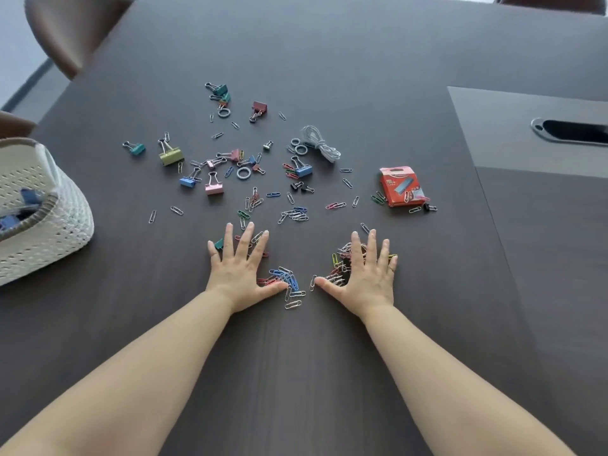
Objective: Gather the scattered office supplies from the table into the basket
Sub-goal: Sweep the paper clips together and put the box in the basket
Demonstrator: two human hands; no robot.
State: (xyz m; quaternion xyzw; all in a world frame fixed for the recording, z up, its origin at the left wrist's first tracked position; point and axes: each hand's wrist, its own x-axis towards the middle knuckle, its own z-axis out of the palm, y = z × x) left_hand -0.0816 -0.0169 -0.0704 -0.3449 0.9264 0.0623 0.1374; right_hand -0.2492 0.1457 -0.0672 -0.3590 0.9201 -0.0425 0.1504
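Head view showed both hands, left hand (237, 270) and right hand (365, 275), spread flat on paper clips (287, 280); sweeping inward would best bunch them for the basket (65, 222).

Inventory: one basket (62, 232); one red packet (399, 185); one white cord bundle (320, 143); four grey rings (243, 173); binder clips (171, 155), over a dozen; paper clips (289, 281), uncounted.

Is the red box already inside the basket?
No, the red box lies on the table at the right, well apart from the basket at the left edge.
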